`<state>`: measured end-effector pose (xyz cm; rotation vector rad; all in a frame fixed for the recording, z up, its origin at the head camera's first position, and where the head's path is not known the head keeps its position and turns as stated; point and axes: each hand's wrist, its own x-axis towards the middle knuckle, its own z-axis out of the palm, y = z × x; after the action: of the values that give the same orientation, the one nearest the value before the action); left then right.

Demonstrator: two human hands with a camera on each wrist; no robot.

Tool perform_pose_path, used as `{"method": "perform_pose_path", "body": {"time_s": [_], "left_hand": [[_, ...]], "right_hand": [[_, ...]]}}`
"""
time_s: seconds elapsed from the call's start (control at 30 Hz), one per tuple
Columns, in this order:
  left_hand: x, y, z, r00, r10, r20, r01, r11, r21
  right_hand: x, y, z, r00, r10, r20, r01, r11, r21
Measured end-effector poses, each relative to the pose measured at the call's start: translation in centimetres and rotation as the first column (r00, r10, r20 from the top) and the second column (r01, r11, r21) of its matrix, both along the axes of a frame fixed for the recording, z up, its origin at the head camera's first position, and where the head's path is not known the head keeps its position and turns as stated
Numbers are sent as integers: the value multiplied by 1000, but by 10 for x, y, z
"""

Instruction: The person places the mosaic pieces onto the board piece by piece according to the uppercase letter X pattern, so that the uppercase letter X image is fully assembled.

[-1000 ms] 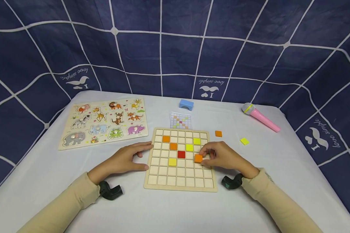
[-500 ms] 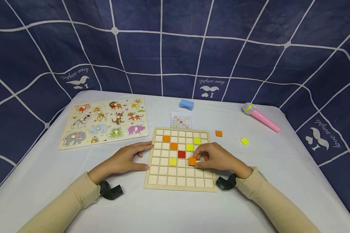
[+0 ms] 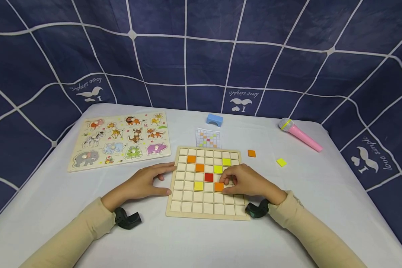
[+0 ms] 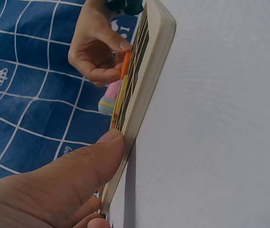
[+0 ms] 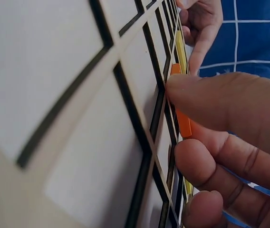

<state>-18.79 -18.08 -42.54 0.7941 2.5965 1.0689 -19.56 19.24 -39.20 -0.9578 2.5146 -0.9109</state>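
Observation:
A wooden grid board (image 3: 207,215) lies flat in the middle of the table. My right hand (image 3: 247,181) pinches an orange square tile (image 3: 219,187) between thumb and fingers over a cell right of centre. In the right wrist view the thumb covers part of this orange tile (image 5: 184,124), which stands tilted close to the grid. My left hand (image 3: 142,181) rests at the board's left edge, its thumb (image 4: 109,154) touching the rim in the left wrist view. Set in cells are a red tile (image 3: 209,177), a yellow tile (image 3: 198,185), two more yellow ones and two orange ones.
Behind the board lies a printed pattern card (image 3: 208,137), with a blue arch block (image 3: 214,120) beyond it. A loose orange tile (image 3: 251,153), a loose yellow tile (image 3: 281,162) and a pink toy microphone (image 3: 303,137) lie right. An animal puzzle board (image 3: 120,163) is at left.
My right hand has carried the orange tile left and slightly nearer, lowering it onto a cell of the grid. The left hand has stayed at the board's edge.

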Motion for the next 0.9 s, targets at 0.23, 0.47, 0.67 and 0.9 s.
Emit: {"method": "perform_pose_path", "body": {"time_s": [0.23, 0.47, 0.67, 0.9], "left_hand": [[0, 0, 0, 1000, 4, 5, -4, 1000, -3], [0, 0, 0, 1000, 5, 6, -5, 1000, -2], [0, 0, 0, 1000, 5, 6, -5, 1000, -2], [0, 0, 1, 1000, 5, 11, -5, 1000, 8]], "right_hand": [[0, -1, 1, 1000, -7, -1, 8, 1000, 15], [0, 2, 2, 1000, -11, 13, 12, 1000, -5], [-2, 9, 1, 999, -12, 39, 14, 998, -62], [-3, 22, -3, 998, -24, 57, 31, 992, -124]]}}
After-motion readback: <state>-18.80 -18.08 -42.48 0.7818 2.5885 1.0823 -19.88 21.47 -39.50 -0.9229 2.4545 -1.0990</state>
